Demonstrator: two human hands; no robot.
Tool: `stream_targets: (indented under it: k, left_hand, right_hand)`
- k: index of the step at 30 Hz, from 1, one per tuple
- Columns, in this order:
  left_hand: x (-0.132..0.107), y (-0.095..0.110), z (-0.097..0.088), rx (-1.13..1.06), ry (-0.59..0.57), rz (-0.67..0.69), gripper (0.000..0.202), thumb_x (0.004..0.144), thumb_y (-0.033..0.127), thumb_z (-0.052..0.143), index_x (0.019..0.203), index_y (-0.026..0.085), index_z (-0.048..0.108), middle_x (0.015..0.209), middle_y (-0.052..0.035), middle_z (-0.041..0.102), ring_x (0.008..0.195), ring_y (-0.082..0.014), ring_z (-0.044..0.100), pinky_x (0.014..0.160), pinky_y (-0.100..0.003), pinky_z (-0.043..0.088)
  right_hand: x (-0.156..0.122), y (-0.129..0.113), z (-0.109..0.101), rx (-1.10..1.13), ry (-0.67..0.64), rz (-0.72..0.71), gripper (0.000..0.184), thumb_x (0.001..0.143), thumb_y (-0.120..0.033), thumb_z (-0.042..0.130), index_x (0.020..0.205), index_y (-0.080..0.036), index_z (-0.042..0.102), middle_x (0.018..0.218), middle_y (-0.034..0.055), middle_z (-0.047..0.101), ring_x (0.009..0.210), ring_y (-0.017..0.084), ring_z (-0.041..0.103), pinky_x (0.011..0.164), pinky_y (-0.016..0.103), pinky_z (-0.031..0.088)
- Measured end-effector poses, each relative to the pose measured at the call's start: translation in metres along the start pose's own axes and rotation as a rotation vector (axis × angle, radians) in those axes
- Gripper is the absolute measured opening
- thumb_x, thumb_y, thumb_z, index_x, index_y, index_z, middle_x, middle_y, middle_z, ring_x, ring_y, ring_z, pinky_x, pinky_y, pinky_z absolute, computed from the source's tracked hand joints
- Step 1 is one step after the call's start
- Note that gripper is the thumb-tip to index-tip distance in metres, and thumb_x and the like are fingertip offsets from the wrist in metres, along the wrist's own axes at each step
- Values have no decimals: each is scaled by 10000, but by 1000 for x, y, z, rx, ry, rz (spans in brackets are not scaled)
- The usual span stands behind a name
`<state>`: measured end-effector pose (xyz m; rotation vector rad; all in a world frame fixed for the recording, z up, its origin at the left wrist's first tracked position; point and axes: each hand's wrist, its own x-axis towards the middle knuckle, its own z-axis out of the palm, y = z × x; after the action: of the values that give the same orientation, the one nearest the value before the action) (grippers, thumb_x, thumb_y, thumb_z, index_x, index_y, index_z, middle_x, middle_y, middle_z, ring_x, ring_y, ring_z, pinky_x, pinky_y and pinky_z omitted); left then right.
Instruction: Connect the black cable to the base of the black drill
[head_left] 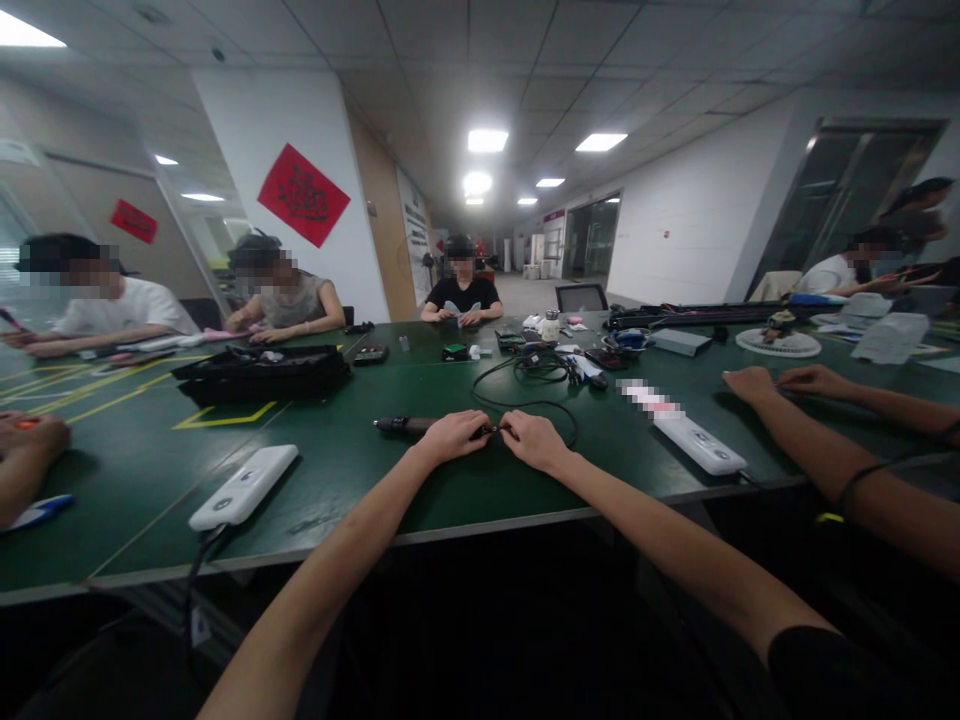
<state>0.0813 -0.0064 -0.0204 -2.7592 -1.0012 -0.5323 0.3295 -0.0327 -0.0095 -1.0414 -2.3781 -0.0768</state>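
Observation:
On the green table, my left hand [459,435] is closed around the rear of a dark cylindrical tool that looks like an electric screwdriver [401,426]. Its narrow metal tip points left. Close beside it, my right hand [531,438] pinches the end of a black cable [574,425], at the tool's rear end. A small dark gap with a tiny bright spot shows between my fingertips; whether plug and tool touch, I cannot tell. From my right hand the cable loops back to a coil [536,365] farther up the table.
White power strips lie left [246,487] and right [701,445]. A black tray [262,375] stands at the back left. Loose parts and a small jar [551,326] sit beyond the cable. A neighbour's hands [757,385] work at the right; another hand [34,440] is at far left.

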Motion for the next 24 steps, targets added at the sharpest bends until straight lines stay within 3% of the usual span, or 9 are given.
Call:
stream_targets:
  k: [11,24]
  left_hand:
    - [11,9,2,2,-33,9,332,1013,386,621,1260,164,618,1244,-100,640,1066,-217,655,921,-428,582]
    - [14,22,-6,128,-4,-35,290,1019,375,601,1219,166,622,1213,-92,632,1082,-225,631,938,-435,557]
  right_hand:
    - [-1,7,1,32,25,-3,103,1005,-249,624,1093,-223,669,1117,55,615,910,177,633,776,272,450]
    - [1,11,1,64,38,2,46,963,-202,652,1009,-205,657,1055,48,635,842,168,613,752,265,430]
